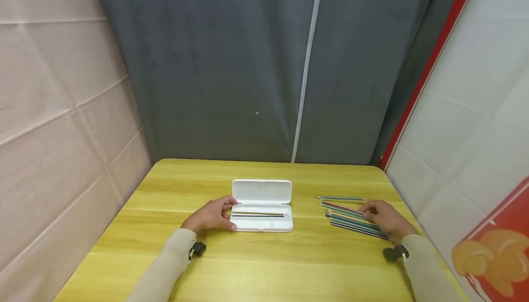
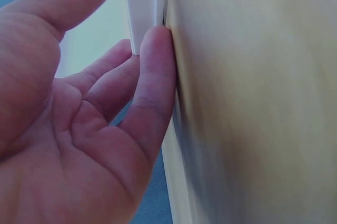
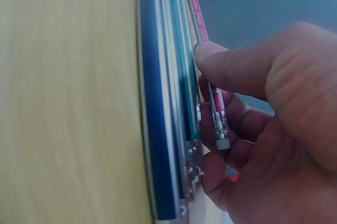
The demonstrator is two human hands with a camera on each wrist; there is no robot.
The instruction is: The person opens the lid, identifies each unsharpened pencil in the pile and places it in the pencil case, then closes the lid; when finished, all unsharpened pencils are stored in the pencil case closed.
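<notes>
An opened white pencil case [image 1: 264, 226] lies on the table with its lid [image 1: 261, 191] raised at the back and a few pencils [image 1: 258, 214] inside. My left hand [image 1: 213, 213] holds the case's left end, thumb on the front side and fingers toward the back; the left wrist view shows the fingers [image 2: 152, 71] against the white end wall. On the right, my right hand [image 1: 384, 216] pinches a red pencil [image 3: 197, 13] between thumb and fingers near its white eraser end. Beneath it lies a loose bundle of pencils [image 1: 351, 220], with green and dark blue ones [image 3: 158, 103] alongside in the right wrist view.
One pencil [image 1: 340, 198] lies apart behind the bundle. The yellow wood-grain table [image 1: 285, 265] ends at a grey curtain [image 1: 223, 86] at the back. A pale cloth wall [image 1: 70, 155] stands on the left and a white panel [image 1: 467, 109] with red edging on the right.
</notes>
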